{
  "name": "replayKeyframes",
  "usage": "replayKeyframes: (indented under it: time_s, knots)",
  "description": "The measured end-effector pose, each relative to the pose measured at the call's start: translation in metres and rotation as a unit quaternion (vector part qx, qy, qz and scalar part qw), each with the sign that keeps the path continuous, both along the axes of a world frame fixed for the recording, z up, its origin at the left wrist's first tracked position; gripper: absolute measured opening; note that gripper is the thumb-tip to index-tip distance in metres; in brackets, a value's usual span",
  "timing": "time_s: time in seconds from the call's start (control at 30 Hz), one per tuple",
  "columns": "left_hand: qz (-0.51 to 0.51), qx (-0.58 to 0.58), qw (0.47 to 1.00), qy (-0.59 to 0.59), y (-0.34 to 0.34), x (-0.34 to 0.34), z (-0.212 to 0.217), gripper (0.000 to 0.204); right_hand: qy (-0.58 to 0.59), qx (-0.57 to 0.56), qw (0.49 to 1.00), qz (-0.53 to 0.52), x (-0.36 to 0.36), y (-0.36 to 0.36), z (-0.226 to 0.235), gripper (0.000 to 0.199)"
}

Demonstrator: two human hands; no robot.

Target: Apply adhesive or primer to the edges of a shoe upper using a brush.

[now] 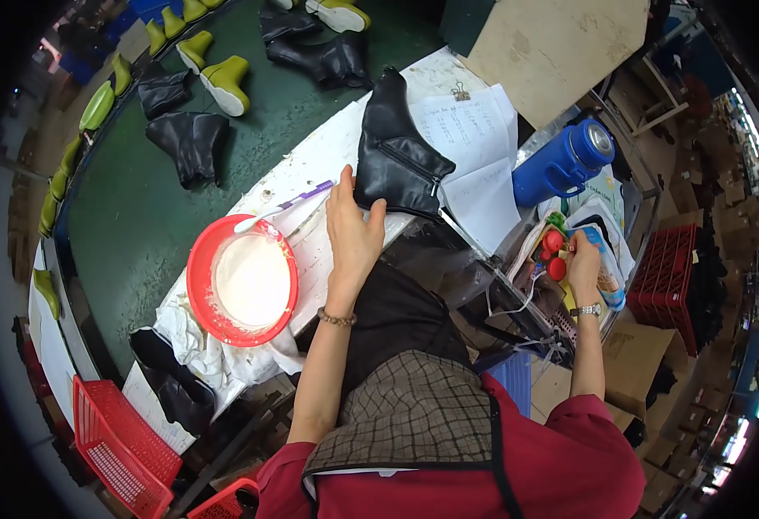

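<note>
My left hand (352, 227) rests on the white work table (310, 164), fingers touching the lower edge of a black ankle boot (399, 154) that lies on its side. My right hand (583, 264) reaches to the right into a cluttered bin and grips a small red object (556, 267) among other red and green pieces (554, 238). A red bowl (243, 281) of white paste sits left of my left hand, with a purple-handled brush (286, 206) lying across its rim.
Papers with a clip (470, 130) lie behind the boot. A blue flask (565, 160) stands at right. Black boots and yellow-green lasts (224, 82) ride on a green conveyor (137, 208). Red baskets (120, 445) sit at lower left, a red crate (669, 277) at right.
</note>
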State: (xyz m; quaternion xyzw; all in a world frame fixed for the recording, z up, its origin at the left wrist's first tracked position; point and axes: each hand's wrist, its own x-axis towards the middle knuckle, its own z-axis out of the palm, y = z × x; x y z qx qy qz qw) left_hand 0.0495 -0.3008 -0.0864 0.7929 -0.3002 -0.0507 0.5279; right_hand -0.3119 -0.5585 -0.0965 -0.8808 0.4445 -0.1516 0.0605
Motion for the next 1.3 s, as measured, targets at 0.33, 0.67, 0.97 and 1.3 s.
replayKeyframes:
  time_s: [0.33,0.67,0.97,1.3]
  knots:
    - [-0.124,-0.016,0.960,0.251,-0.017,0.032,0.009,0.052,-0.068,0.030,0.997,-0.002,0.052,0.040,0.072,0.023]
    - [-0.282,-0.361,0.714,0.529,-0.028,0.014,0.107,0.036,-0.540,0.522,0.635,0.180,0.187,0.121,0.143,0.026]
    - [-0.326,-0.487,0.563,0.582,-0.018,-0.008,0.130,0.038,-0.616,0.497,0.578,0.198,0.235,0.158,0.164,0.016]
    - [-0.339,-0.536,0.515,0.577,-0.016,-0.023,0.128,0.042,-0.631,0.476,0.584,0.186,0.250,0.180,0.169,0.016]
